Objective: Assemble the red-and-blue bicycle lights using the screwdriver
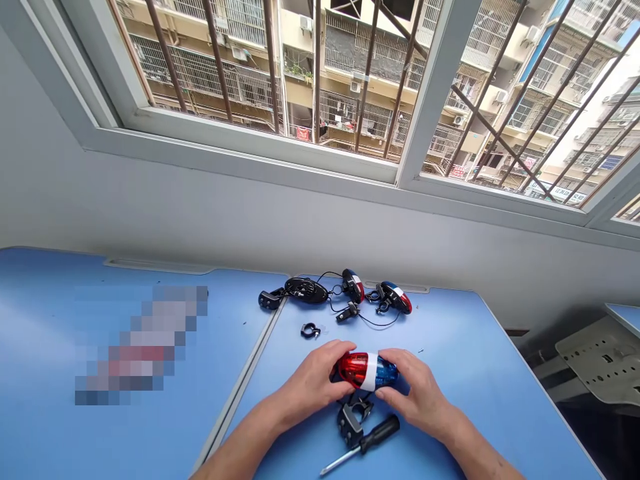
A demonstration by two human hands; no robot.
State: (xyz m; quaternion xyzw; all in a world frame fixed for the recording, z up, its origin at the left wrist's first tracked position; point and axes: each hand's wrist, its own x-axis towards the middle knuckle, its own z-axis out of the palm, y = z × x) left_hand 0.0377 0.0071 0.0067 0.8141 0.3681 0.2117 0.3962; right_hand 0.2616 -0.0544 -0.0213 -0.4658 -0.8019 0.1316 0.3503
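A bicycle police light (369,371), red on its left half and blue on its right with a white band between, is held between both hands. My left hand (325,373) grips the red end with thumb and fingers. At the blue end, my right hand (413,383) is closed in the same way. Just below the light lies a black and grey button switch (350,427) with a ring clamp. A black-handled screwdriver (380,433) rests beside it, its metal tip pointing to the lower left.
Farther back on the blue table (450,347) lie two more police lights (353,285) with black cables, clamps and a black oval part (306,290). A loose ring clamp (310,330) sits nearer. A blurred patch (145,347) covers something at left. Behind stands a wall with a barred window.
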